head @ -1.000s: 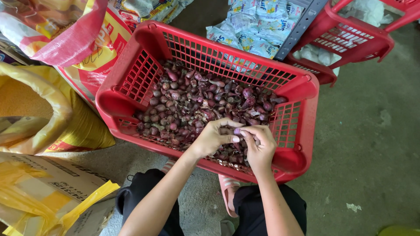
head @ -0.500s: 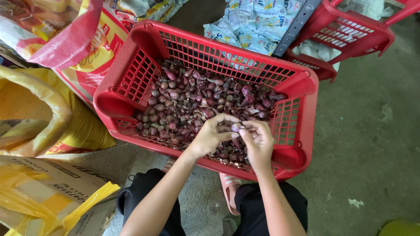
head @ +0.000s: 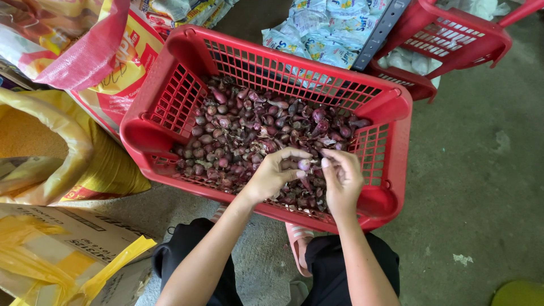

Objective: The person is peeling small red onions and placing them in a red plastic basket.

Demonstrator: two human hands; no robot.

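A red plastic basket [head: 170, 90] on the concrete floor holds a heap of small purple shallots [head: 243, 130] with loose papery skins. Over its near right part, my left hand [head: 272, 173] pinches one small shallot [head: 304, 165] between thumb and fingers. My right hand [head: 343, 178] is beside it, fingertips touching the same shallot and its skin. Both forearms reach in from the bottom of the view, above my knees in black trousers.
A second red basket [head: 453, 45] stands at the back right, with white and blue packets [head: 317, 39] between the two. A yellow open sack [head: 68, 153] and a red-yellow bag [head: 113, 62] lie left. A cardboard box [head: 56, 249] sits at the lower left. Grey floor stretches right.
The hands stay at the same spot over the basket; the fingers have shifted slightly around the small shallot. The view has drifted a little.
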